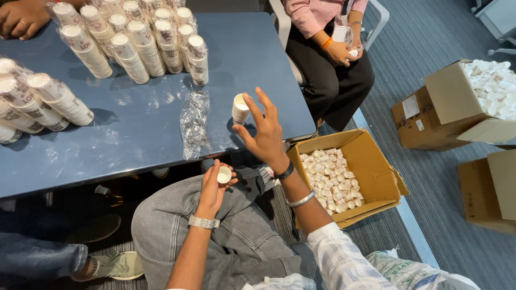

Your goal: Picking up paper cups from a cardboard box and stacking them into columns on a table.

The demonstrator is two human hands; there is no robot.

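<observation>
Blue counter (140,156) bearing wrapped paper-cup stacks (134,45), further stacks (37,99) at left, one single cup (240,109), and an empty clear sleeve (193,123). Carpeted floor (424,161) bearing open cartons (371,172).

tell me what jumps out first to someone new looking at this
Sleeves of stacked paper cups in clear wrap crowd the far side of the blue table. Nearer, the right hand spreads open beside a single paper cup, while the left hand holds another small cup. An open box of cups sits on the floor at right.
</observation>
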